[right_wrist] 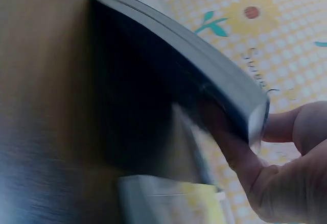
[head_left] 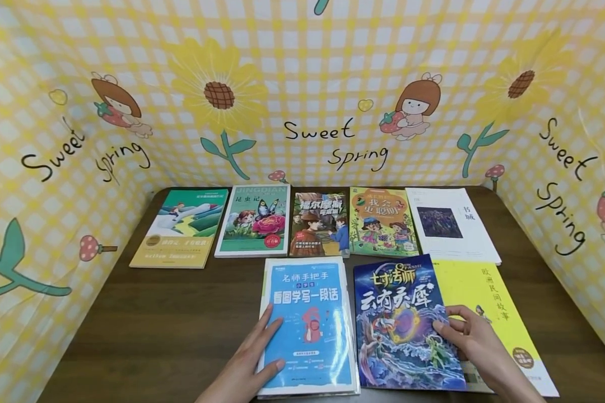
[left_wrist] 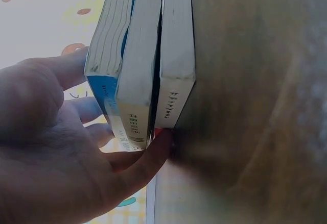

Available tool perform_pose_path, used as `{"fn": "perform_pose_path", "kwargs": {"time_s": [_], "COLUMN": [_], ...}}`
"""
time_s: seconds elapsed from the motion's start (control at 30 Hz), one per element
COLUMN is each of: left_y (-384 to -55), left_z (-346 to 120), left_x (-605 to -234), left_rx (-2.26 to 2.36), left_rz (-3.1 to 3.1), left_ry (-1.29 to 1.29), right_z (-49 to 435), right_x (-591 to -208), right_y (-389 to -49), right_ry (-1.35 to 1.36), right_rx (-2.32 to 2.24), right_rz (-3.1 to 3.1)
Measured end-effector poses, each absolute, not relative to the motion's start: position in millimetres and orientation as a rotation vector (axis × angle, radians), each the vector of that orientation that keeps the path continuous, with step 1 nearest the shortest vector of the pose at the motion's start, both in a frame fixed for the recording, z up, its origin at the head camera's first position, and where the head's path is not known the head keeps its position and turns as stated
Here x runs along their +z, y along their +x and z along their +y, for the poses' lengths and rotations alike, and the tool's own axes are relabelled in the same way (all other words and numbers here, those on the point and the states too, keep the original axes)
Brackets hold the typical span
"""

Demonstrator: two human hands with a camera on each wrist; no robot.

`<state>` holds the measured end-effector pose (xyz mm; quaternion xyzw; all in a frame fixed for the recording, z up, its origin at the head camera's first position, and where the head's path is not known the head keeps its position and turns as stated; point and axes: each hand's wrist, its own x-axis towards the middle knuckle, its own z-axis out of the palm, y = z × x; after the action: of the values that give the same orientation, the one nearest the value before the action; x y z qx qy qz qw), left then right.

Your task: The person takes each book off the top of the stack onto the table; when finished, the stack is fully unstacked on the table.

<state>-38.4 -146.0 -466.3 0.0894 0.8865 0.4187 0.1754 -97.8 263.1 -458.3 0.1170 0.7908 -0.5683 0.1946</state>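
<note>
My left hand (head_left: 249, 358) rests along the left side of a stack of three books; the blue-covered book (head_left: 307, 313) lies on top. In the left wrist view, its thumb touches the blue cover, while the other fingers lie against the stacked books' spines (left_wrist: 135, 117). My right hand (head_left: 471, 341) pinches the right edge of a dark blue and purple fantasy book (head_left: 408, 358), which is tilted off the surface in the right wrist view, its pages' edge (right_wrist: 204, 50) showing. Beneath and to the right of it lies a yellow book (head_left: 489, 302), partly hidden.
Along the back of the brown table (head_left: 181, 313) lie a green-and-yellow book (head_left: 181, 224), an insect book (head_left: 254, 221), a detective book (head_left: 320, 224), an orange book (head_left: 383, 221) and a white book (head_left: 476, 224). Checked yellow cloth (head_left: 302, 101) walls the table's back and sides.
</note>
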Motion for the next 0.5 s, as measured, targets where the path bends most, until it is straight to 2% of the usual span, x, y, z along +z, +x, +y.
{"fn": "perform_pose_path", "kwargs": {"time_s": [0.23,0.5], "left_y": [-38.3,-37.0], "left_z": [-145.8,-147.2], "left_x": [-468.6,-469.9], "left_rx": [1.165,1.179], "left_rz": [2.529,2.533], "left_ry": [0.265,0.255], "right_z": [256.2,245.6], "right_x": [-479.5,-480.2], "right_y": [-100.6,-100.1], "right_ry": [0.272,0.132], "right_rx": [-1.476,-1.278], "right_rz": [2.389,2.575]}}
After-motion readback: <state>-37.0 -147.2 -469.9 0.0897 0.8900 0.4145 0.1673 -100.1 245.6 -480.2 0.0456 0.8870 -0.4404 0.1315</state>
